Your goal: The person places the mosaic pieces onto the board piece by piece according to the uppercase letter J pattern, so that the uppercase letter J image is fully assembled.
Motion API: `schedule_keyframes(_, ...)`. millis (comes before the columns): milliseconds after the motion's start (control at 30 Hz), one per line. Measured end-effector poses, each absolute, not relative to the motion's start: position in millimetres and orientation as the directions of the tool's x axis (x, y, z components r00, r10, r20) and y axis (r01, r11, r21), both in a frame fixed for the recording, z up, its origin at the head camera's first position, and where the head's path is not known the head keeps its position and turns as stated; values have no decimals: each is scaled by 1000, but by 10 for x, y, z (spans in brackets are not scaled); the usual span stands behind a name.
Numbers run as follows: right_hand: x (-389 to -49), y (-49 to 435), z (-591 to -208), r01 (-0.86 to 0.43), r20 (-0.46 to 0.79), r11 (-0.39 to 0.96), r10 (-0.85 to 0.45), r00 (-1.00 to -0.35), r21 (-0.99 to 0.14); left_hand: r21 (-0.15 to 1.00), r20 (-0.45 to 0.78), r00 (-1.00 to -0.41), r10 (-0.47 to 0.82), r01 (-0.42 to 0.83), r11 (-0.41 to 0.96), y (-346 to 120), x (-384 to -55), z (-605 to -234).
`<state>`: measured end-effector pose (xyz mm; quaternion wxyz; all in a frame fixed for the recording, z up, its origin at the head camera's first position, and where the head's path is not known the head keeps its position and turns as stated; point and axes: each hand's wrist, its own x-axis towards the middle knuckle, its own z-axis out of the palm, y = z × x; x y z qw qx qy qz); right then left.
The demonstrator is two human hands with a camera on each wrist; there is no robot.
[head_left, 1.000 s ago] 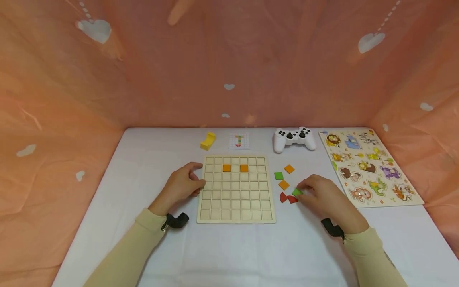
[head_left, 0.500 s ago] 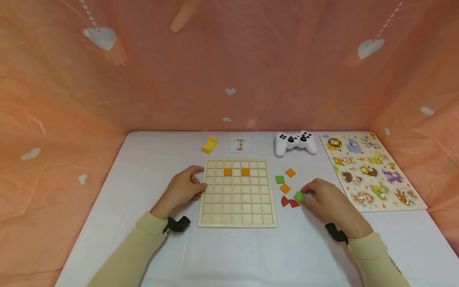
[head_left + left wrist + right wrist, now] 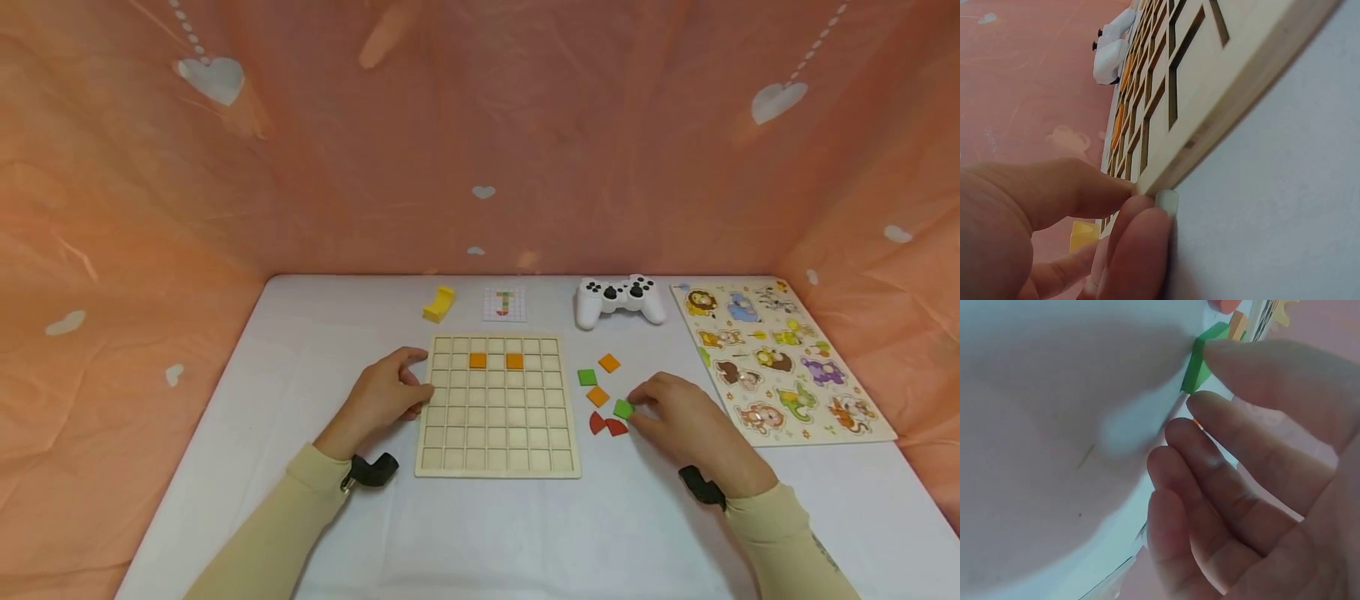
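Note:
In the head view my left hand [image 3: 378,398] grips the left edge of a pale wooden grid board [image 3: 497,478]. Thumb and fingers close on that edge in the left wrist view. Two orange square tiles, one on the left [image 3: 477,361] and one on the right [image 3: 514,361], sit in its second row from the far side. Right of the board, my right hand [image 3: 686,425] pinches a green square tile [image 3: 623,409] between thumb and index finger. Two red wedge pieces [image 3: 617,427], another green tile [image 3: 587,377] and two loose orange tiles [image 3: 609,363] lie close by.
Beyond the board are a yellow curved block [image 3: 438,304], a small card with a coloured J pattern [image 3: 505,304] and a white game controller [image 3: 620,300]. An animal puzzle board [image 3: 783,367] lies at the right. Orange cloth [image 3: 480,142] hangs behind the white table.
The head view has tilted slightly, so everything sits lower in it. The pinched green tile has shifted slightly away from the red pieces. My left hand stays on the board's edge.

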<state>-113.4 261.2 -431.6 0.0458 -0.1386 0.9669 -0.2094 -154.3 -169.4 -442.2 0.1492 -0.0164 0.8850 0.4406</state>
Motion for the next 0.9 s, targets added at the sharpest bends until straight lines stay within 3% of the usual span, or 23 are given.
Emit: schedule_keyframes(900,-1213,2567,-4274,-219,-48,877,-264,-963,-427,759,-283,-954,97,-162,630,-1685,-1502,-4341)
